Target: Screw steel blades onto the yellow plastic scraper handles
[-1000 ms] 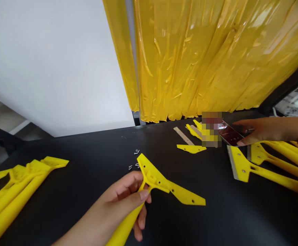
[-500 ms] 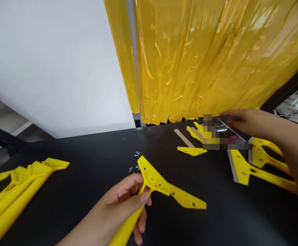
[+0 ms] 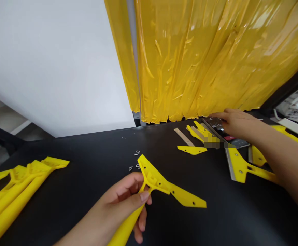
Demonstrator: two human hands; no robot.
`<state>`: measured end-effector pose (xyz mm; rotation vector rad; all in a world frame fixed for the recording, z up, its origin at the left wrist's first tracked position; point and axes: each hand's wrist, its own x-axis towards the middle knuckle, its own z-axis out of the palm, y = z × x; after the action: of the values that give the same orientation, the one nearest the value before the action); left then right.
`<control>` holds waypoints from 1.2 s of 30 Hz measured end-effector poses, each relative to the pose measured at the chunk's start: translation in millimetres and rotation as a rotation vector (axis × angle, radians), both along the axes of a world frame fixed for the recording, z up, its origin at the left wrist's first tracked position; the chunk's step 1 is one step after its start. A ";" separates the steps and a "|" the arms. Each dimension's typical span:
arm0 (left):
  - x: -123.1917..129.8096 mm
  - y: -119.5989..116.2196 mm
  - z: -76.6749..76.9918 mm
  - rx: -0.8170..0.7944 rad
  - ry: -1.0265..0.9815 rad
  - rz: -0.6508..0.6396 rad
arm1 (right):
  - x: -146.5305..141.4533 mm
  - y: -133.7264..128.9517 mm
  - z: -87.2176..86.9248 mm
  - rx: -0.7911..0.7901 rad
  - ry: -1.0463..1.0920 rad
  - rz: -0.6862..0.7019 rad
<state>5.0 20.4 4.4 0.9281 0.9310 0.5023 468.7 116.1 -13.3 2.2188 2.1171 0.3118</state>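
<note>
Steady on the left, light touch on the right

The person's left hand (image 3: 127, 196) is closed around a yellow handle (image 3: 154, 176) in the near middle of the scene, thumb on top just below its angled head. A loose yellow plate (image 3: 189, 199) meets the right end of that head; whether the two are joined cannot be told. At the far right, the right hand (image 3: 234, 121) is over a phone (image 3: 216, 126) with lit digits, fingers stretched toward its far edge; whether it grips or merely rests there is unclear.

Good form here likely means a quiet left hand: a firm thumb and a level head, so the plate is not nudged out of place while attention is elsewhere. The right hand does best with a light touch, since the metal-edged scraper (image 3: 237, 164) reaches the phone's near edge and a shove could knock it. The forearm passes over that scraper's handle, so a raised wrist seems wise. The small screws (image 3: 137, 153) lie on the table (image 3: 100, 147) just beyond the left hand; its knuckles should stay clear, as such small pieces would scatter easily.
</note>
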 end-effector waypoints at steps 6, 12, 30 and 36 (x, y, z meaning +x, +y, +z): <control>0.3 -0.5 1.3 -0.013 0.004 0.019 | -0.9 -1.1 0.1 -0.044 -0.038 -0.055; 0.5 -0.8 1.6 -0.024 -0.001 0.026 | -1.0 0.2 -2.6 -0.091 -0.056 -0.119; -0.3 0.0 -0.4 -0.018 0.003 0.016 | 12.4 0.1 4.5 -0.106 0.000 0.040; -0.4 -0.4 -0.6 -0.019 -0.001 0.013 | 12.7 -1.6 -1.0 -0.066 0.044 0.049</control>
<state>4.6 20.1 3.8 0.9051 0.9399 0.5038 481.4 114.5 -14.3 2.1600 2.1729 0.1945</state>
